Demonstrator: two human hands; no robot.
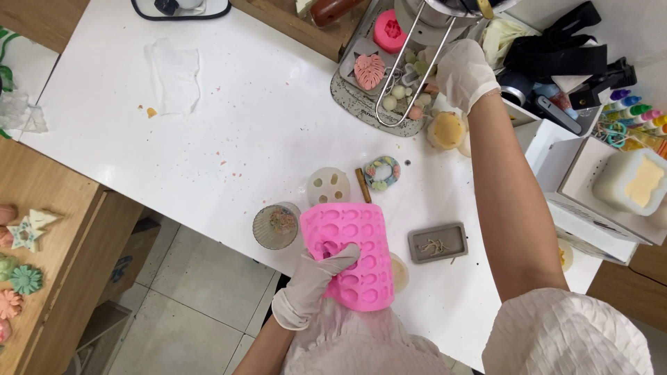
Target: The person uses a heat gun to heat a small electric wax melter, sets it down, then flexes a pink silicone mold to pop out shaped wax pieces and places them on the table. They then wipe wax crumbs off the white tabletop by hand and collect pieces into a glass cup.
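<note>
Nearest us, left hand (321, 276) clamps the pink silicone mould (351, 253) at the bench (264, 118) edge, 6 o'clock. Right hand (464, 73) at 1 o'clock grips a metal pot handle (410, 69). We judge steady support best.

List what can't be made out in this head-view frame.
- Left hand: gloved fingers press into the pink mould, whose curve hides its far side.
- Right hand: its grip near the metal pot is unclear, and the pot is cut off by the top edge.
- Small pieces in the grey tray: too small to identify.
</note>
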